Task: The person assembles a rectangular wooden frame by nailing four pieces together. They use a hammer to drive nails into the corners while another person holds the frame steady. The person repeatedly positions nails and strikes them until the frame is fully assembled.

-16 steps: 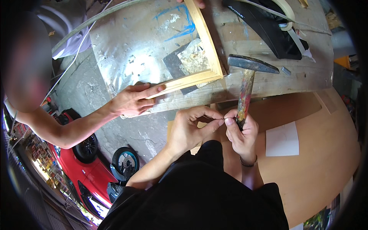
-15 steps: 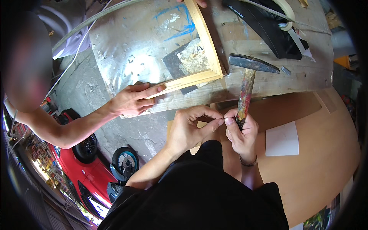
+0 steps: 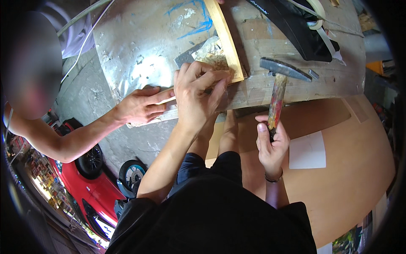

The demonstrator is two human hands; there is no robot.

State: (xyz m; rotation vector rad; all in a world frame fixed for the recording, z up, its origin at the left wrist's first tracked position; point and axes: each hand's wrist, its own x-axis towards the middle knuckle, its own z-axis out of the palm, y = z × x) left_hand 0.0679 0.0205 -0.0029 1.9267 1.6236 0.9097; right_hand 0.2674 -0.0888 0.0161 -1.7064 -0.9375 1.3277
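Note:
A wooden frame (image 3: 230, 46) lies on the worktable, one corner toward me. Over the bar beside that corner is my left hand (image 3: 195, 95), its thumb and forefinger pinched together; anything between the fingertips is too small to make out. My right hand (image 3: 270, 146) grips a hammer (image 3: 277, 97) near the end of its paint-stained wooden handle. The dark metal head is up, to the right of the frame and apart from it. A co-worker's hand (image 3: 141, 105) on the left holds the frame's near bar, most of which my left hand hides.
On the metal-topped table (image 3: 127, 38) lie a black bag (image 3: 296, 31), a tape roll (image 3: 315, 15) and a small grey metal strip (image 3: 313, 74). Brown board (image 3: 338, 190) with a white sheet (image 3: 308, 150) is at the right. A red car (image 3: 93, 190) and a motorbike wheel (image 3: 132, 175) are lower left.
My left hand has moved from beside my right hand up and forward to the frame's corner. My right hand has shifted slightly right and down with the hammer, its fingers apart from the left's.

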